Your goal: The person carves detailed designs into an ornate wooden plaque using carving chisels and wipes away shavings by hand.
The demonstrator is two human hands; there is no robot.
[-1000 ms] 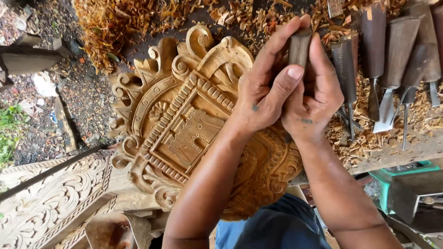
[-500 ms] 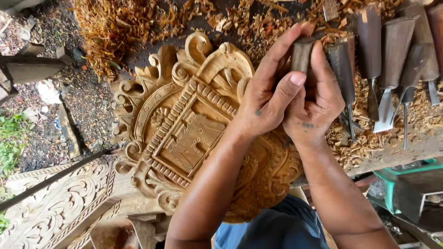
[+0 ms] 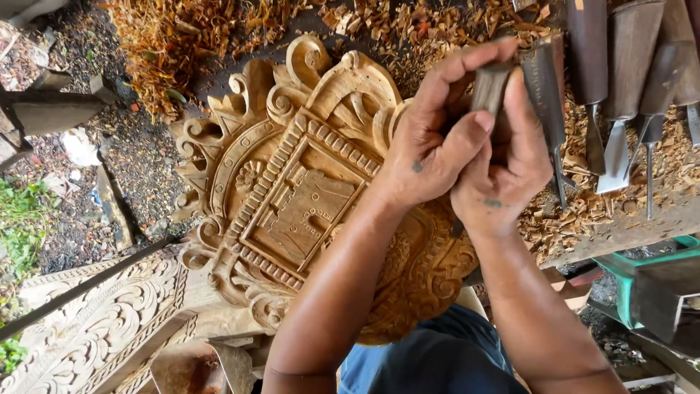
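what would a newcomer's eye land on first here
The ornate carved wooden panel with scrolls and a rectangular centre fills the middle. Over its right edge, the left hand and right hand together grip a dark-handled chisel. More chisels lie in wood shavings at upper right.

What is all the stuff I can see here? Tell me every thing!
carved wooden panel: one, light brown, centre, under the hands
chisel: one, dark handle, gripped by both hands
spare chisels: several, dark handles, upper right on the bench
wood shavings: many, orange-brown, along the top
second carved board: one, pale brown, lower left
green box: one, green, lower right
grass: patch, green, left edge
left hand: one, wrapped round the chisel
right hand: one, wrapped round the chisel
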